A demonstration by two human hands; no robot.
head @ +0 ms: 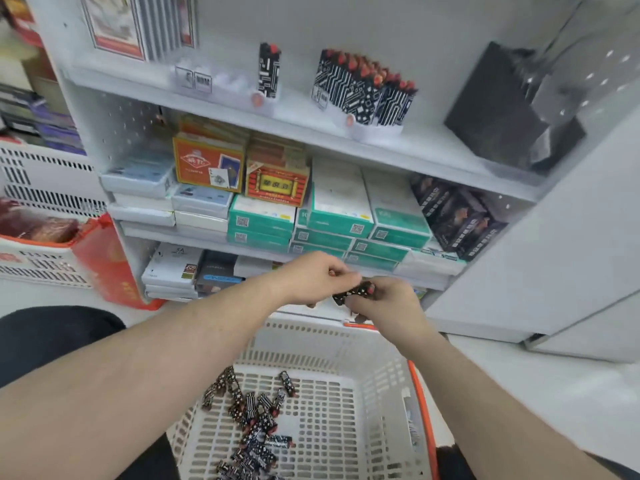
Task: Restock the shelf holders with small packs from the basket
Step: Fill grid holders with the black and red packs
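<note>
- Black-and-white packs [355,292] sit pinched between both hands above the basket [377,386]: right hand [381,301] curls round them, left hand [313,277] pinches their upper edge.
- More packs [254,420] lie loose in the basket.
- On the shelf [242,109], one holder [375,128] is full, another [265,102] has a single pack.

Left holder [242,93] has open slots beside one upright pack [269,71] (right holder [375,128] is packed full).

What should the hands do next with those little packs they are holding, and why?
Probably lift the small packs, held by the left hand and right hand, to the left holder: it shows only one pack, while the right holder looks full.
</note>
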